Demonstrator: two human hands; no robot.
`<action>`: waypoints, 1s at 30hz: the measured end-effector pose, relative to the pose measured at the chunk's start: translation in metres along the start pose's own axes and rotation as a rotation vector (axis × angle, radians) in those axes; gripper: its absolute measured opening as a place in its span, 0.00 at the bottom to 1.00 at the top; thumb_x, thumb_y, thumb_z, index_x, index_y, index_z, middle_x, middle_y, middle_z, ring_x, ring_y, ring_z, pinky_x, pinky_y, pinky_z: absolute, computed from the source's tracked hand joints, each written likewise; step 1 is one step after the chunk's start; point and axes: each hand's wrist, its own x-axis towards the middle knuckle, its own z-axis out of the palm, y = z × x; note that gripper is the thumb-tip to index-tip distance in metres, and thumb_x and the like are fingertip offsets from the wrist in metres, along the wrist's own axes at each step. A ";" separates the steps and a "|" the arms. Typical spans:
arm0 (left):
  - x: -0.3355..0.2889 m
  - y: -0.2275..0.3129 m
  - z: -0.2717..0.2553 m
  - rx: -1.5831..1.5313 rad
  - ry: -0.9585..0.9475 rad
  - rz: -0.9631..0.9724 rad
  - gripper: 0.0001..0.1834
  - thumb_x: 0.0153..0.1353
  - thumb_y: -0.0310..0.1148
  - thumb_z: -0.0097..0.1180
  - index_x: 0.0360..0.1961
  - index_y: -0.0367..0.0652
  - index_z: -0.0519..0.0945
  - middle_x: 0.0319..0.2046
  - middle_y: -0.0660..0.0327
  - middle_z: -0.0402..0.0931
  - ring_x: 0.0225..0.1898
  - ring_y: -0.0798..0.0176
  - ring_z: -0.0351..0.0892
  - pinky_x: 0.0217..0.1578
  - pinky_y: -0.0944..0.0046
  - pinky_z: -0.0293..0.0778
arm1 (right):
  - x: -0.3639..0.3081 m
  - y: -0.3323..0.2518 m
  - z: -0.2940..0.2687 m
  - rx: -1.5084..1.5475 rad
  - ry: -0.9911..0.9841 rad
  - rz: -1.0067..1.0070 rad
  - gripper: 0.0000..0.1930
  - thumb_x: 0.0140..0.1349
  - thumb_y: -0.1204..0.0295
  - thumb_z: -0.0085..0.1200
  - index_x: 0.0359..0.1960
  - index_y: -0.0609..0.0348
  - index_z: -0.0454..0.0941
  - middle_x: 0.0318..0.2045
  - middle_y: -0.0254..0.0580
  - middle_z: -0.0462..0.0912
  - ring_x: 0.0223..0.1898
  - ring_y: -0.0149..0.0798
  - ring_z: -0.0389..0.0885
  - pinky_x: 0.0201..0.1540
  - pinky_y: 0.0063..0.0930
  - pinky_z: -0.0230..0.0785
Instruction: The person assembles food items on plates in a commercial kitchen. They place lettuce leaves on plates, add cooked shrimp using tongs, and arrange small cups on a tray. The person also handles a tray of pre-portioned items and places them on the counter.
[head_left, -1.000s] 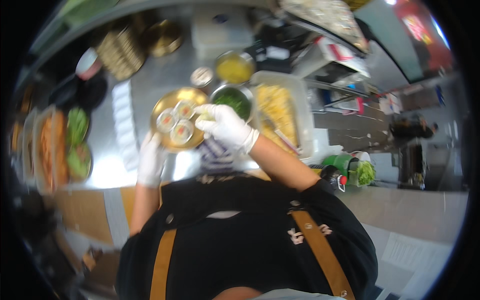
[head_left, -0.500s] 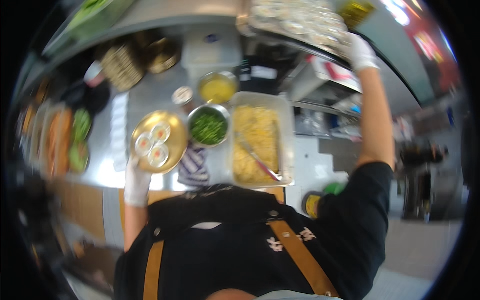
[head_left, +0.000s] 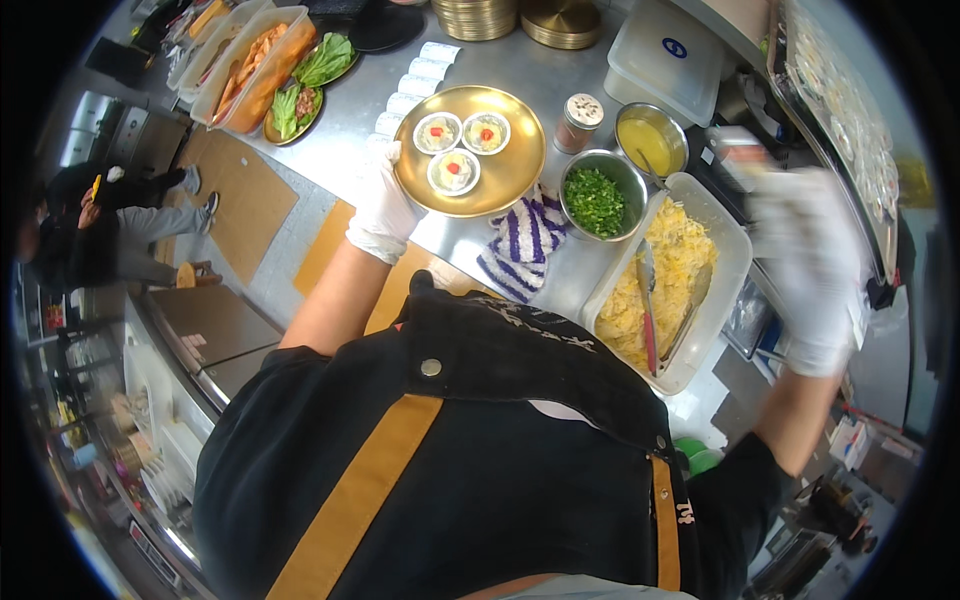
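Gold plate [head_left: 520, 150], bearing three small filled cups [head_left: 453, 173], over steel counter [head_left: 350, 112] — left hand [head_left: 384, 205] closed on rim; likely stiff, slick, best held level there. Right hand [head_left: 812, 255] blurred — cannot tell grip.

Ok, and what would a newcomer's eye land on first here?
Probably the shiny gold plate bearing three red-topped small cups, its left edge gripped by the gloved left hand. Next, the bright chopped greens in a metal bowl right of the plate. The gloved right hand is blurred at the picture's right; whether it holds anything is unclear.
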 end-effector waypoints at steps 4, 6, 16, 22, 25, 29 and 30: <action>0.019 0.003 -0.014 -0.009 -0.162 0.000 0.25 0.72 0.42 0.45 0.64 0.39 0.68 0.58 0.51 0.74 0.58 0.53 0.76 0.60 0.53 0.75 | 0.041 -0.075 0.143 -0.222 0.026 -0.386 0.15 0.57 0.74 0.57 0.47 0.46 0.83 0.36 0.35 0.82 0.35 0.36 0.82 0.35 0.27 0.76; 0.023 0.006 -0.020 0.007 -0.176 -0.010 0.26 0.73 0.44 0.45 0.65 0.40 0.67 0.60 0.51 0.72 0.59 0.53 0.75 0.60 0.53 0.75 | 0.057 -0.084 0.178 -0.057 -0.104 -0.306 0.14 0.62 0.72 0.55 0.49 0.49 0.83 0.36 0.39 0.83 0.35 0.39 0.83 0.38 0.29 0.77; 0.045 0.076 -0.058 0.102 -0.255 -0.247 0.28 0.77 0.50 0.36 0.66 0.40 0.65 0.60 0.54 0.72 0.59 0.58 0.75 0.60 0.57 0.75 | 0.114 -0.147 0.264 -0.268 -0.180 0.003 0.09 0.62 0.69 0.52 0.43 0.51 0.79 0.30 0.42 0.79 0.30 0.44 0.83 0.28 0.37 0.78; 0.056 0.108 -0.073 0.054 -0.355 -0.344 0.24 0.78 0.42 0.37 0.66 0.38 0.64 0.60 0.55 0.71 0.60 0.60 0.74 0.59 0.60 0.75 | 0.118 -0.164 0.271 -0.072 -0.115 0.046 0.13 0.60 0.69 0.56 0.47 0.48 0.80 0.33 0.38 0.82 0.33 0.42 0.84 0.35 0.34 0.78; 0.049 0.128 -0.098 0.868 -0.565 0.233 0.41 0.55 0.11 0.56 0.71 0.35 0.57 0.65 0.54 0.65 0.64 0.61 0.67 0.66 0.60 0.65 | 0.097 -0.154 0.241 0.191 0.208 0.328 0.10 0.63 0.73 0.60 0.45 0.57 0.84 0.39 0.42 0.85 0.35 0.33 0.84 0.41 0.26 0.77; 0.052 0.148 -0.138 0.572 -0.267 0.154 0.25 0.76 0.44 0.41 0.66 0.40 0.65 0.61 0.56 0.70 0.61 0.59 0.71 0.62 0.57 0.72 | 0.046 -0.098 0.203 0.344 0.560 0.848 0.10 0.69 0.71 0.55 0.43 0.64 0.84 0.30 0.39 0.84 0.32 0.29 0.79 0.37 0.24 0.72; 0.052 0.156 -0.148 0.545 -0.308 0.193 0.24 0.77 0.43 0.39 0.66 0.39 0.64 0.62 0.55 0.69 0.61 0.57 0.71 0.62 0.56 0.72 | 0.029 -0.081 0.199 0.395 0.587 0.938 0.10 0.69 0.71 0.54 0.43 0.64 0.84 0.30 0.39 0.84 0.33 0.28 0.79 0.37 0.24 0.72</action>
